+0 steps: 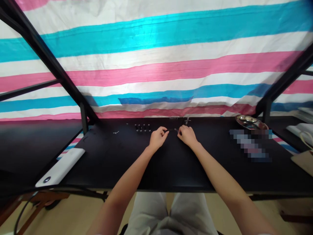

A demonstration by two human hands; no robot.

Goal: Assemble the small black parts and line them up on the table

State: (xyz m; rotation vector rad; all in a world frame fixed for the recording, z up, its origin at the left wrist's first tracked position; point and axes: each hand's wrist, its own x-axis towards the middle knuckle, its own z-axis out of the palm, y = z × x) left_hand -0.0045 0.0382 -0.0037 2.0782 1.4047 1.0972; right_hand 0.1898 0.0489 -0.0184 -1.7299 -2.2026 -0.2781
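Observation:
Over the far middle of the black table (168, 163), my left hand (157, 137) is closed in a pinch on a small, thin dark piece whose kind I cannot make out. A short gap to the right, my right hand (187, 135) pinches a tiny piece with a light tip, too small to name. The fingertips of both hands point towards each other. Left of my hands stand several small dark cylinders (144, 127) with pale tops. A little metallic piece (187, 120) lies just beyond my right hand.
Along the back edge is a row of tiny light pieces (173, 118). A shiny metal dish (251, 122) sits at the back right, near a pixelated patch. At the left lies a long white box (61, 166). White scraps (116, 132) lie nearby. Black frame bars flank the striped sheet (156, 68).

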